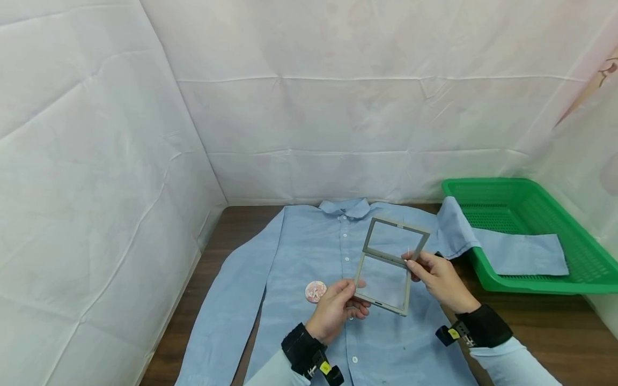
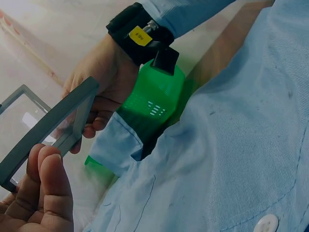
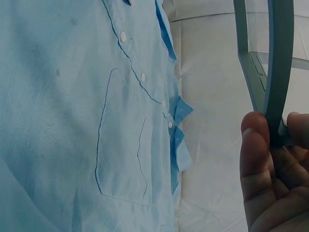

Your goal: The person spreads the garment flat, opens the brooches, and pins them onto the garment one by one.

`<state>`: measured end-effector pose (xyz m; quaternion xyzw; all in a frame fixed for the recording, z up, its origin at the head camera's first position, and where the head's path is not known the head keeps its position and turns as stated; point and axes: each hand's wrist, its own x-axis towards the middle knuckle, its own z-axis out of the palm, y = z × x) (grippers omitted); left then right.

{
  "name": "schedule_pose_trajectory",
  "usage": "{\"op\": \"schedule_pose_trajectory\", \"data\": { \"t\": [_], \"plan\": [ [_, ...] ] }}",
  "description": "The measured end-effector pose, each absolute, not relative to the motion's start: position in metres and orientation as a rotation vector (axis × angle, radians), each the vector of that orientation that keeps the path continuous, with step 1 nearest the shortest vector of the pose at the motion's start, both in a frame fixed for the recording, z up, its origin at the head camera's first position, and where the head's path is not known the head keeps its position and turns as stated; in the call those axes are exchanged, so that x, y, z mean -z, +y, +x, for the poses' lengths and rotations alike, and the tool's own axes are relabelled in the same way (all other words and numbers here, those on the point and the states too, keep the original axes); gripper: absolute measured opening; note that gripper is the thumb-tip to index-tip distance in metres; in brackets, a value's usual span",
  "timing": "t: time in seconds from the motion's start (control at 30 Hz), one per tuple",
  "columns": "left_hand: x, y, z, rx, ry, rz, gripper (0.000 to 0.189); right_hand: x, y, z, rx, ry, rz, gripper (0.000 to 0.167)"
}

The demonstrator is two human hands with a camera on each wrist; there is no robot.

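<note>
A hinged two-panel case [image 1: 384,258] with grey-green rims and clear film-like windows is unfolded above a light blue buttoned shirt [image 1: 309,246]. My left hand [image 1: 333,309] pinches its lower left corner, the thumb in front. With thumb and fingers, my right hand [image 1: 436,280] grips the right side near the hinge. In the left wrist view the rim [image 2: 46,133] stands tilted, with left fingertips [image 2: 54,176] against it. The right wrist view shows right fingertips [image 3: 255,140] holding a rim corner. A round pinkish patterned disc [image 1: 316,291] lies on the shirt beside my left hand.
At the right stands a green plastic basket [image 1: 536,285], with one shirt sleeve [image 1: 528,254] draped over its rim and into it. Beneath the shirt is a dark brown wooden table [image 1: 536,316]. White cloth walls [image 1: 338,118] enclose the back and sides.
</note>
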<state>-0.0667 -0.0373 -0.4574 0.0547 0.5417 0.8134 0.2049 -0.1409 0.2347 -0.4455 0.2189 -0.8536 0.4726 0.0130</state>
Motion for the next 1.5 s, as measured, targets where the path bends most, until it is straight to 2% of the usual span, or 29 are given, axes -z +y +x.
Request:
{"op": "schedule_pose_trajectory", "data": {
  "t": [0.47,0.67,0.83,1.3,1.5],
  "plan": [
    [0.459,-0.039,-0.064,-2.292,1.495,0.151,0.050,0.433,0.237,-0.143,-1.463,-2.662,0.697,0.035],
    [0.460,-0.040,-0.064,-2.287,1.512,0.143,0.049,0.419,0.240,-0.147,-1.459,-2.636,0.667,0.030],
    [0.459,-0.041,-0.062,-2.284,1.515,0.131,0.049,0.407,0.242,-0.149,-1.451,-2.672,0.641,0.035],
    [0.465,-0.043,-0.060,-2.294,1.509,0.142,0.051,0.397,0.239,-0.151,-1.555,-2.640,0.609,0.035],
    [0.464,-0.044,-0.059,-2.297,1.502,0.130,0.051,0.391,0.237,-0.148,-1.643,-2.592,0.682,0.032]
  ]
}}
